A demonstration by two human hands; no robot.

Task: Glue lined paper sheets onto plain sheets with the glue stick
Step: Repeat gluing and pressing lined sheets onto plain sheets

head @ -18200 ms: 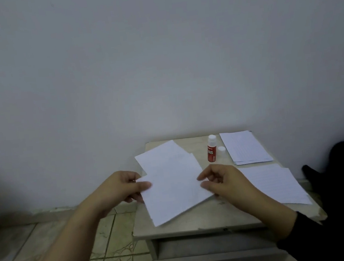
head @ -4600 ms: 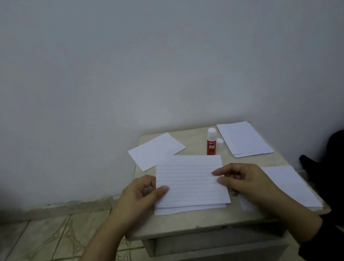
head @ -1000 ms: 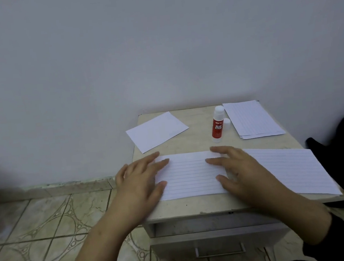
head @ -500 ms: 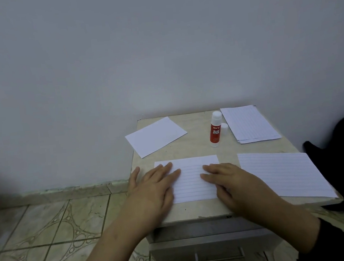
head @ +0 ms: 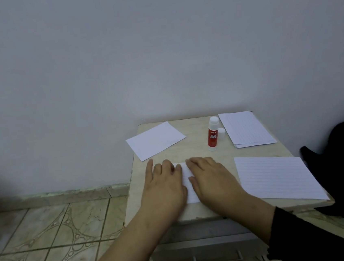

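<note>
While both hands lie flat, fingers straight and gripping nothing, left hand [head: 164,186] and right hand [head: 212,179] press the lined sheet [head: 188,184] at lower centre, likely bonding it. Glue stick [head: 212,133] stands uncapped on the bench [head: 198,148], upper right.

Grey wall [head: 158,46], patterned floor tiles [head: 51,238], beige cabinet [head: 198,146].
</note>
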